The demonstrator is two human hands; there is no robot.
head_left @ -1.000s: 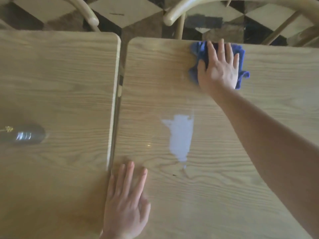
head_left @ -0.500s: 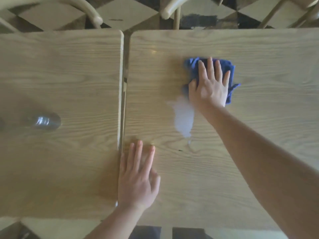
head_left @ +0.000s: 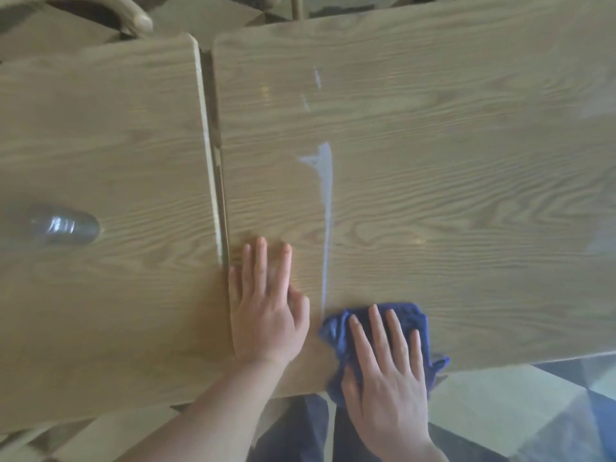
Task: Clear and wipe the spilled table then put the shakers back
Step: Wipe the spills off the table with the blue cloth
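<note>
Mid-wipe, the flat right hand presses a blue cloth at lower centre, a pale streak remaining; the left hand lies open, empty.

**Cloth at the table's near edge**

A crumpled blue cloth lies under the flat right hand at the near edge of the wooden table. A thin pale streak of spill runs away from the cloth's left corner.
</note>
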